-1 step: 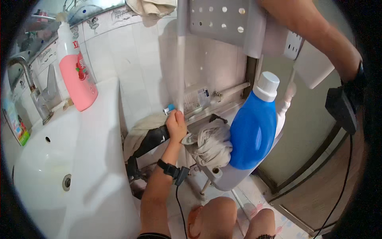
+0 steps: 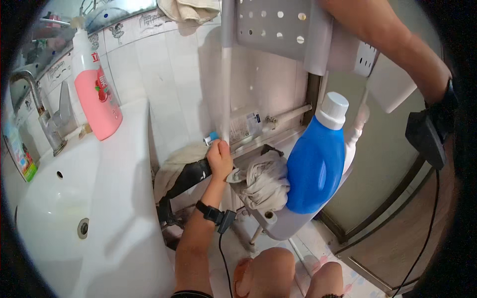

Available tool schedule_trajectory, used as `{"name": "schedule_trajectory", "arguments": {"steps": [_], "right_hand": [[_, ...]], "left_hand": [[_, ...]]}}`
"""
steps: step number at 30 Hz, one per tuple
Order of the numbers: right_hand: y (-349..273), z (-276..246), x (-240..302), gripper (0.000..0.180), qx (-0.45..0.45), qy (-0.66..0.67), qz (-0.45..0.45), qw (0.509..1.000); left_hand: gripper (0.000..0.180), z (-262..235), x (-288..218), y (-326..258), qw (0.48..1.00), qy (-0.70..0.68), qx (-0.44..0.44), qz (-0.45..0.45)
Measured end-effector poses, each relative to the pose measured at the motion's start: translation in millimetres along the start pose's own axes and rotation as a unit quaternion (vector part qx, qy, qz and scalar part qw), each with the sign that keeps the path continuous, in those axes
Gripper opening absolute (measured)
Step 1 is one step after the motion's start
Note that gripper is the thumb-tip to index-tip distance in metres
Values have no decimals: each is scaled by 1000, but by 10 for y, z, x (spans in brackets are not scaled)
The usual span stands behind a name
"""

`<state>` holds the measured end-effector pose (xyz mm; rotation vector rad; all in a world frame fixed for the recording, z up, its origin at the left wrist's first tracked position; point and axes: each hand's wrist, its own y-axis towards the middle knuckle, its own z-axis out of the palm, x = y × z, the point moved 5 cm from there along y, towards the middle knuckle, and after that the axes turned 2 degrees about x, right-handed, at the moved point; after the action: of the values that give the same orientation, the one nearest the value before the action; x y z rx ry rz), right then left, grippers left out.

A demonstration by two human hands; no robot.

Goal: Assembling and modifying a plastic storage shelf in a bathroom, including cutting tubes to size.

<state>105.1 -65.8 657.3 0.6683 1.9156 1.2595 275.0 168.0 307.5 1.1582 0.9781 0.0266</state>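
My left hand (image 2: 220, 158) is closed round the lower end of a white upright pole (image 2: 226, 94), part of a grey plastic shelf rack. The pole runs up to the upper tier (image 2: 271, 22), a grey basket with round holes. From the upper right my right forearm (image 2: 397, 47) reaches over that tier; the hand itself lies beyond the top edge. On the lower tier (image 2: 285, 223), beside my left hand, sit a crumpled grey-beige cloth (image 2: 263, 181) and a blue jug with a white cap (image 2: 318, 164). A bare round post socket (image 2: 269, 216) shows at this tier's near corner.
On the left, a white washbasin (image 2: 124, 198) with a metal tap (image 2: 47, 124) carries a pink pump bottle (image 2: 97, 102). Behind my left hand are a black bent object (image 2: 189, 176) and a wall pipe (image 2: 293, 114). A framed door (image 2: 387, 179) stands right. Cables hang from both wrists.
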Motion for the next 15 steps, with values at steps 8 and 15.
{"name": "schedule_trajectory", "arguments": {"steps": [8, 15], "right_hand": [[82, 7, -152, 23, 91, 83, -17, 992], [-24, 61, -26, 22, 37, 54, -34, 997]], "left_hand": [[54, 11, -27, 25, 966, -208, 28, -151], [59, 139, -103, 70, 946, -276, 123, -117]]}}
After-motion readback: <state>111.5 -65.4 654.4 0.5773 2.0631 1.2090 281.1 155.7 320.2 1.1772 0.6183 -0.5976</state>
